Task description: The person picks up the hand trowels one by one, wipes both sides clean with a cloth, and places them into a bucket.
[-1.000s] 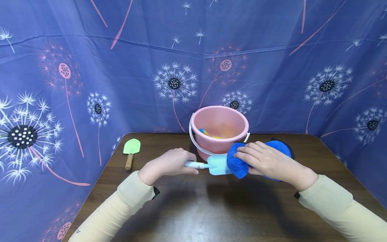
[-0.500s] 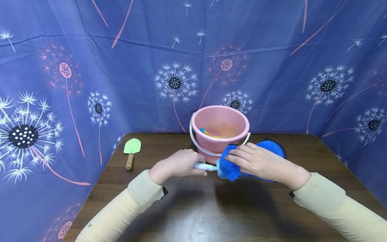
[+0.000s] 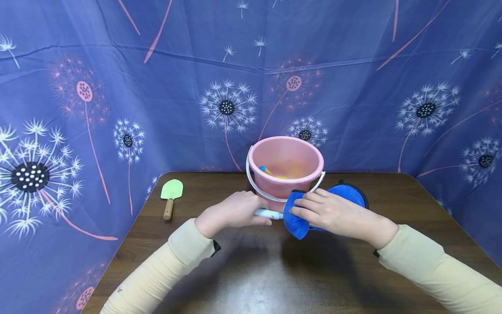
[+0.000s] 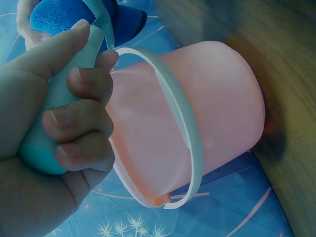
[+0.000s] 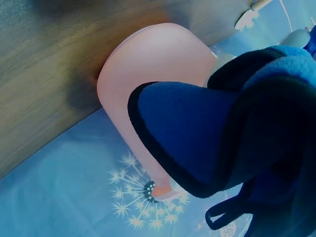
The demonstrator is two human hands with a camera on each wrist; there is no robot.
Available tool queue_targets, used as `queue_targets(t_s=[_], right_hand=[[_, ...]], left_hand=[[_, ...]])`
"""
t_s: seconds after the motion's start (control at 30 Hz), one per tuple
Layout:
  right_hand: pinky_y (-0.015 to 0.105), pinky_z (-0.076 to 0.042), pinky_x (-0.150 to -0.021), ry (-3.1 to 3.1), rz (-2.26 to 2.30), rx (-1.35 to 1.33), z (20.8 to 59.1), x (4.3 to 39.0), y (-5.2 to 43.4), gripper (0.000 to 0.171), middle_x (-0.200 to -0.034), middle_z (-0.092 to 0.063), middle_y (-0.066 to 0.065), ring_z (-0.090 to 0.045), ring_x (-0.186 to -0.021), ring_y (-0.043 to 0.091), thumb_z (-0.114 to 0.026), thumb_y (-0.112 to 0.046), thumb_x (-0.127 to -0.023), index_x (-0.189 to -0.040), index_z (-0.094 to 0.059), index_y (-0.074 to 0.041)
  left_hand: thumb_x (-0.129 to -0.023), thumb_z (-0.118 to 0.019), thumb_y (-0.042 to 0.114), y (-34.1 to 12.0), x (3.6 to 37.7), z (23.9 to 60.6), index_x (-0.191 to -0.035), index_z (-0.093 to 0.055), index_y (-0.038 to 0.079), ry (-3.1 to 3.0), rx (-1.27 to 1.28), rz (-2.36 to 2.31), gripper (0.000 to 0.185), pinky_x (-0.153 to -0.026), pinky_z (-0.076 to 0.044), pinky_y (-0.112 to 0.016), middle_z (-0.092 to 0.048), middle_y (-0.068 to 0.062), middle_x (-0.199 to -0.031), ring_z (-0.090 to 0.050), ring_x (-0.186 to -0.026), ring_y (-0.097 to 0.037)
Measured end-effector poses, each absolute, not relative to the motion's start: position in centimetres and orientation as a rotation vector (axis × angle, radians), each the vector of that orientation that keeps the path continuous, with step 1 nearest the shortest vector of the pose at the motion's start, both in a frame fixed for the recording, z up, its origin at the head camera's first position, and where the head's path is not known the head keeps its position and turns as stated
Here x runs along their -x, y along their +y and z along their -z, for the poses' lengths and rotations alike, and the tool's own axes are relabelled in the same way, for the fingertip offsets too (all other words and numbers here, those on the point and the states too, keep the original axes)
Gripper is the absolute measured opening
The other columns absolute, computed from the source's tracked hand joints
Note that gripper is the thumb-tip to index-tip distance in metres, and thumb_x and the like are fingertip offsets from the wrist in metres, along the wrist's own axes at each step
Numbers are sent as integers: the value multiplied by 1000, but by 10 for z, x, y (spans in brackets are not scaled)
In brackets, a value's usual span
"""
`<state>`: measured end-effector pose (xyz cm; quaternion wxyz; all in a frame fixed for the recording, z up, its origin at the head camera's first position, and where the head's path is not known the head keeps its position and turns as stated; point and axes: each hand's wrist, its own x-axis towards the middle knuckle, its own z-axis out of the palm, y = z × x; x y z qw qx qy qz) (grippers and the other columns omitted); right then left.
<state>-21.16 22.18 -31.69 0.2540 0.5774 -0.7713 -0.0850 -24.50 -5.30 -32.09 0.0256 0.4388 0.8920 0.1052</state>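
Pink plastic bucket stands at the back of the brown wooden surface. Just in front of it, the fluffy blue cloth has slid over the pale blue toy shovel's blade, hiding it: wiping goes on. Right hand grips the cloth; left hand clasps the handle.

A staged recording booth — dandelion-print cloth backdrop enclosing a brown table.
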Motion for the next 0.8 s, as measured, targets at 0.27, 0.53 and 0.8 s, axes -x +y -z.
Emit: queue_targets(t_s=[0.27, 0.53, 0.8], right_hand=[[39, -42, -94, -2172, 170, -1562, 320, 212, 220, 41, -119, -60, 4, -57, -110, 22, -55, -36, -94, -126, -52, -10], [42, -43, -95, -2213, 120, -1589, 317, 213, 220, 55, -120, -59, 4, -56, -110, 24, -72, -17, -77, -127, -51, -9], [40, -43, -95, -2260, 153, -1564, 316, 210, 220, 51, -120, -59, 2, -56, -111, 21, -71, -12, -81, -127, -51, -11]], left_hand=[[-84, -68, 42, -53, 244, 316, -86, -64, 23, 2763, -1382, -294, 20, -59, -43, -25, -54, 14, -68, -52, -61, -6], [-84, -68, 41, -55, 243, 315, -89, -65, 23, 2757, -1375, -328, 20, -61, -43, -25, -55, 14, -69, -53, -63, -5], [-84, -69, 40, -58, 243, 315, -86, -64, 22, 2755, -1369, -358, 18, -59, -41, -23, -54, 13, -67, -51, -60, -6]])
